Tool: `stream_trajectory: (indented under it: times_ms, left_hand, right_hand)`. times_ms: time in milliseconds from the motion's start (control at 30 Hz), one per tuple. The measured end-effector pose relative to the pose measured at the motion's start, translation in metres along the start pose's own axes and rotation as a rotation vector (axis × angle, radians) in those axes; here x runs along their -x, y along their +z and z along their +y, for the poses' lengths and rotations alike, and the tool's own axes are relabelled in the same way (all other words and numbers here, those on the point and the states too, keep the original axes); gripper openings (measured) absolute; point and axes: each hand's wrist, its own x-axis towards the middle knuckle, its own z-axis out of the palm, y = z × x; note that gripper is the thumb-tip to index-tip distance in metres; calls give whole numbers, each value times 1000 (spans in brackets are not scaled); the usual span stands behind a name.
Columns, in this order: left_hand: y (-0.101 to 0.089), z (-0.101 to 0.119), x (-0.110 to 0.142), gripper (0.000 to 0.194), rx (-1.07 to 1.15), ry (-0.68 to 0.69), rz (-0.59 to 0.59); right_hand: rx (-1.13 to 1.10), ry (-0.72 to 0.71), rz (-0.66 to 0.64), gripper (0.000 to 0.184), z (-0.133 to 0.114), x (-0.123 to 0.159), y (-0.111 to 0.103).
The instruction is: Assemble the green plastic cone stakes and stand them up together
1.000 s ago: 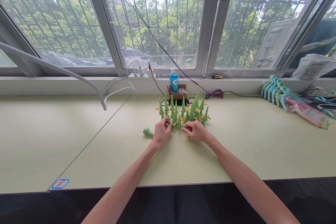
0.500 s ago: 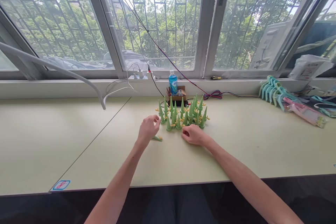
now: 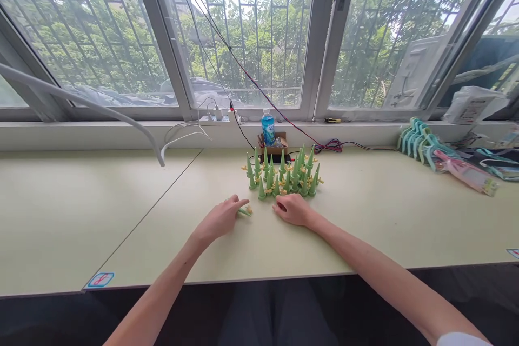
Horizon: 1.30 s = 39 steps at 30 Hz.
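Several green cone-shaped plastic spikes with small yellow parts stand upright in a cluster on the pale green table. One more green spike lies on its side just left of the cluster. My left hand rests low on the table with its fingers stretched toward that lying spike and touching its near end. My right hand lies on the table right in front of the cluster, fingers curled over; what is under them is hidden.
Behind the cluster stand a blue-labelled water bottle and a small brown box. Red and black cables run along the sill. Teal hangers and packaged items lie at the right. A white cable hangs at the left.
My left hand left the cluster, rose, then came down to the left onto the lying spike. My right hand drew slightly back from the cluster and stayed on the table.
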Motion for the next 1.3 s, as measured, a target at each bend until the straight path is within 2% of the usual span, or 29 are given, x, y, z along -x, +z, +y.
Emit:
stream_trajectory:
  times_ms: [67, 167, 333, 533, 767, 1000, 1233, 1300]
  left_hand:
    - [-1, 3, -1, 59, -118, 88, -103]
    - [-3, 10, -5, 54, -197, 178, -155]
    - [5, 26, -18, 33, -191, 277, -149]
    - [14, 41, -33, 19, -149, 386, -126]
    - [15, 50, -45, 23, -27, 481, -77]
    - [21, 54, -41, 24, 4, 470, -18]
    - [27, 52, -35, 25, 69, 471, 38]
    - [28, 51, -36, 24, 94, 456, 56]
  right_hand:
    - [11, -15, -7, 23, 0, 0, 0]
    - [25, -47, -11, 24, 1, 0, 0]
    - [27, -131, -12, 23, 3, -1, -2]
    - [19, -187, 8, 22, 4, -2, 0]
    - [-5, -137, 3, 19, 6, 0, -2]
    - [-103, -85, 28, 22, 8, 1, -9]
    - [-184, -58, 0, 4, 5, 3, -18]
    - [-193, -58, -27, 5, 5, 4, -22]
